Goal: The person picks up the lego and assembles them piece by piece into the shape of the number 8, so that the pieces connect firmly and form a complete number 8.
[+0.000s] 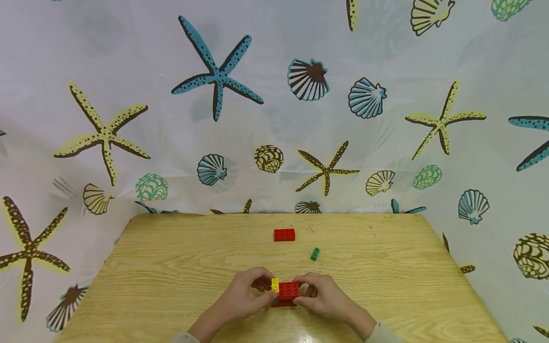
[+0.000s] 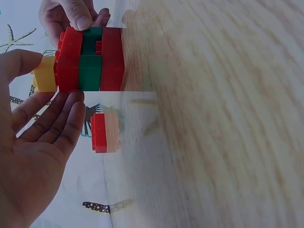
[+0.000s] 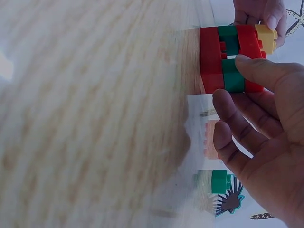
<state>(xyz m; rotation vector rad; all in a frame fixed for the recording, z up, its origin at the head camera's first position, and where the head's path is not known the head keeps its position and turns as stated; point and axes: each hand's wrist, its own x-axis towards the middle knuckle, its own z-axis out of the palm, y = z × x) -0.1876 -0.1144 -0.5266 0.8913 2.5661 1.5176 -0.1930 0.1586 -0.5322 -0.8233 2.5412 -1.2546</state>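
Note:
Between the two hands stands a stack of toy building bricks on the table. Its base is a red brick (image 2: 112,71), with two green bricks (image 3: 233,78) above it and a gap between them. Another red brick (image 1: 289,289) bridges the green ones, and a small yellow brick (image 1: 275,284) sits on its left end. My left hand (image 1: 244,295) pinches the yellow brick, thumb on the near side and fingers behind, close against the upper red brick. At the stack's right end, my right hand (image 1: 323,294) grips the bricks between thumb and fingers.
Farther back on the wooden table (image 1: 180,257) lies a loose red brick (image 1: 284,235). A small green brick (image 1: 315,254) is nearer, slightly to the right. A white cloth (image 1: 266,114) printed with starfish and shells hangs behind the table and along its sides.

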